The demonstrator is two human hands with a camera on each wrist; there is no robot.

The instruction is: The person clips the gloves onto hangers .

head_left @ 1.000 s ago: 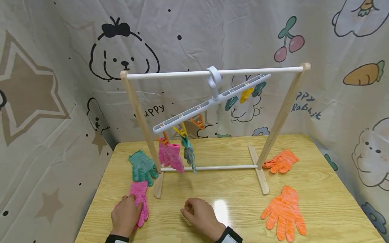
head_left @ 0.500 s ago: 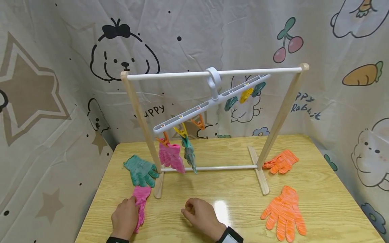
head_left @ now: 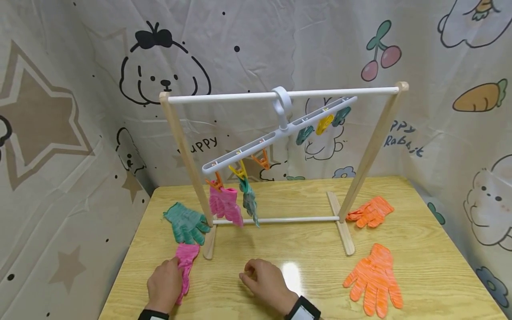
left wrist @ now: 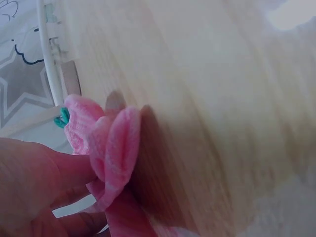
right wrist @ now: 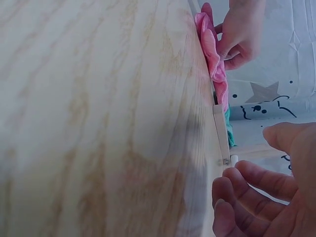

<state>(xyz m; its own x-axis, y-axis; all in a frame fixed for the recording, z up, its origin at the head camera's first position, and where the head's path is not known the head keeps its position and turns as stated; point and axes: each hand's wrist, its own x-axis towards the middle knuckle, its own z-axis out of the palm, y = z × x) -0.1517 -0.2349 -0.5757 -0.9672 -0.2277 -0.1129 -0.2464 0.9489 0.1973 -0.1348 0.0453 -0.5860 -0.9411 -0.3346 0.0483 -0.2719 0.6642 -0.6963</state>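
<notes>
At the front left of the table, my left hand (head_left: 164,285) pinches the side of a pink knitted glove (head_left: 186,263). In the left wrist view the glove (left wrist: 116,148) bunches up beside the thumb, and part of it is hidden by the hand. My right hand (head_left: 267,283) rests at the table's front middle, fingers loosely curled around nothing; the right wrist view shows a gap between thumb and fingers. Just beyond the pink glove lies a green glove (head_left: 186,223). A second pink glove (head_left: 226,206) and a second green glove (head_left: 250,202) hang from clips on the white hanger (head_left: 260,141).
The hanger hooks over the top bar (head_left: 224,97) of a wooden stand, tilted across it. Its orange clip (head_left: 262,160), yellow clip (head_left: 324,125) and teal clips (head_left: 305,135) hold nothing. Two orange gloves, one folded (head_left: 373,212) and one spread (head_left: 376,281), lie at the right.
My left hand has gathered the pink glove into a narrower, folded shape. The green glove behind it has shifted slightly left. My right hand has barely moved.
</notes>
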